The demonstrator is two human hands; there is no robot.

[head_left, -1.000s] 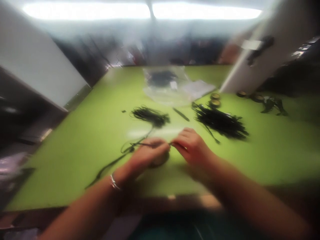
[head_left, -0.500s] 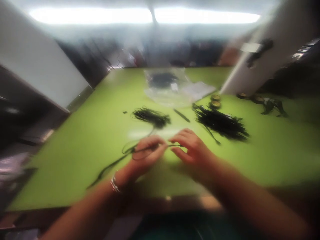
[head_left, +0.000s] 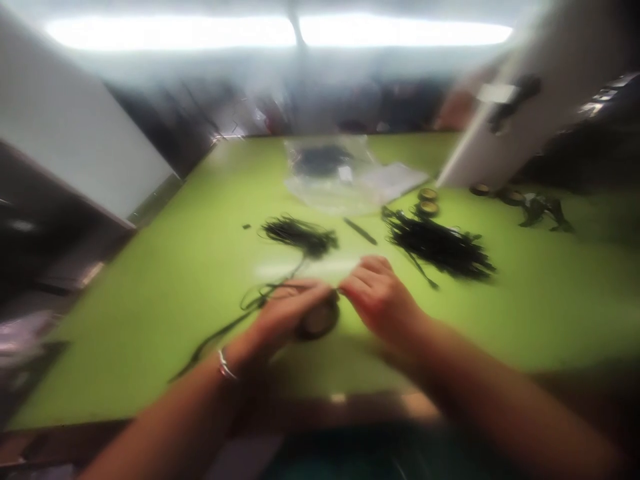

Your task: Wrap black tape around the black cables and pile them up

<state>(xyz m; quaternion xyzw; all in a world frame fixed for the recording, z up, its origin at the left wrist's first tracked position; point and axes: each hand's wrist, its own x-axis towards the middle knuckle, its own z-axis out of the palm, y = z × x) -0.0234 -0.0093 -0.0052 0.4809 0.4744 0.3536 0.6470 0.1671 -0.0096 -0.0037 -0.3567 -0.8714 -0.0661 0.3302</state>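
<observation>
Right hand (head_left: 377, 291): fingers, parted half a second ago, now pinched together, seemingly on the cord's end. Left hand (head_left: 287, 308) closed on the cord (head_left: 216, 336), which trails left and near over the table (head_left: 150, 300). Dark roll (head_left: 320, 321) now shows under left hand; whether gripped, can't tell. Judgement: close work at the end resumed. Left bundle (head_left: 299, 233) farther off, untouched.

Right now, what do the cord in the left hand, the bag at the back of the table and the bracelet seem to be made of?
Cord: perhaps plastic- or rubber-coated, black; it bends in smooth loops, but blur hides its finish.
Bag: probably thin, clear plastic film; dark contents show through.
Bracelet: seemingly polished metal, silvery with bright glints.
</observation>
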